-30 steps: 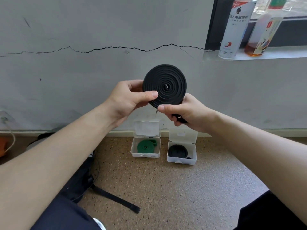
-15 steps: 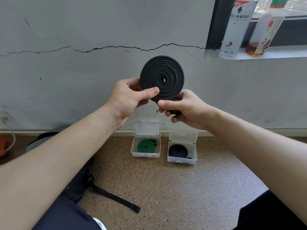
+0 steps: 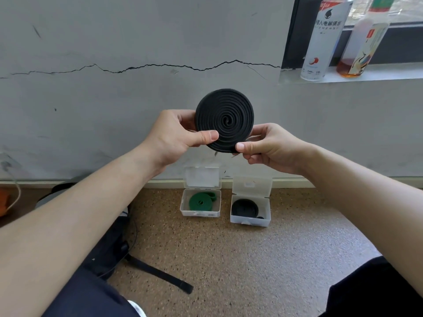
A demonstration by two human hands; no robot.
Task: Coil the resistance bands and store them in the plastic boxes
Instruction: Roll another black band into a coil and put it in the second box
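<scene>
A black resistance band (image 3: pixel 225 117) wound into a tight flat coil is held up in front of the wall. My left hand (image 3: pixel 176 136) pinches its left lower edge, thumb across the face. My right hand (image 3: pixel 267 147) pinches its bottom right edge. Below on the floor stand two open clear plastic boxes with lids leaning on the wall. The left box (image 3: pixel 200 212) holds a coiled green band (image 3: pixel 198 202). The right box (image 3: pixel 250 221) holds a coiled black band (image 3: pixel 244 208).
A cracked grey wall rises straight ahead. Two bottles (image 3: pixel 325 37) stand on the window sill (image 3: pixel 375 75) at upper right. A dark bag with a black strap (image 3: pixel 160 274) lies on the speckled floor at left. My knees frame the bottom corners.
The coil has turned in my hands, and the loose tail below my right hand is now wound in. My right thumb shifted to the coil's bottom edge.
</scene>
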